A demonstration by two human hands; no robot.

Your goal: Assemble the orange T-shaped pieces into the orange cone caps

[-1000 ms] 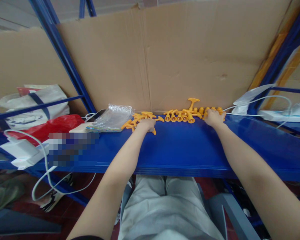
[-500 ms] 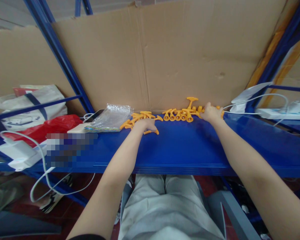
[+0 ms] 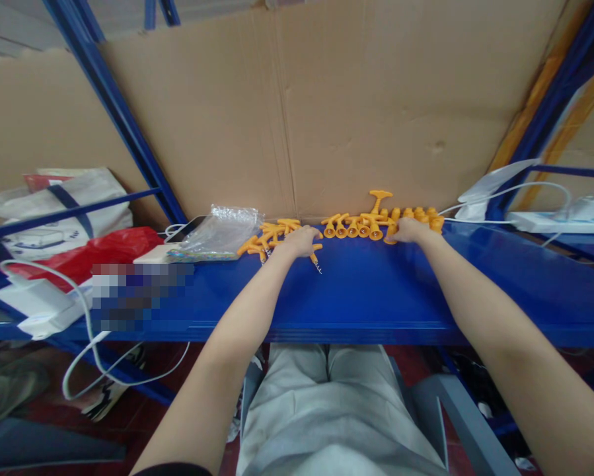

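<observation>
Atop orange parts (image 3: 271, 233), left hand (image 3: 300, 240), curled.

The plastic pieces (image 3: 363, 227) are all bright orange. The shelf (image 3: 376, 297) is glossy deep blue, the cardboard (image 3: 356, 106) plain brown. The bag (image 3: 96, 251) is red, the tote (image 3: 73, 215) white with navy straps, the cable (image 3: 94, 344) white, the trousers (image 3: 326, 410) light grey.

Orange parts (image 3: 356, 227) look like smooth moulded plastic; the blue surface (image 3: 376, 291) is glossy painted metal. Backing cardboard (image 3: 326, 106) is matt, creased brown paper board, and the clear bag (image 3: 224, 231) is crinkly shiny plastic film.
</observation>
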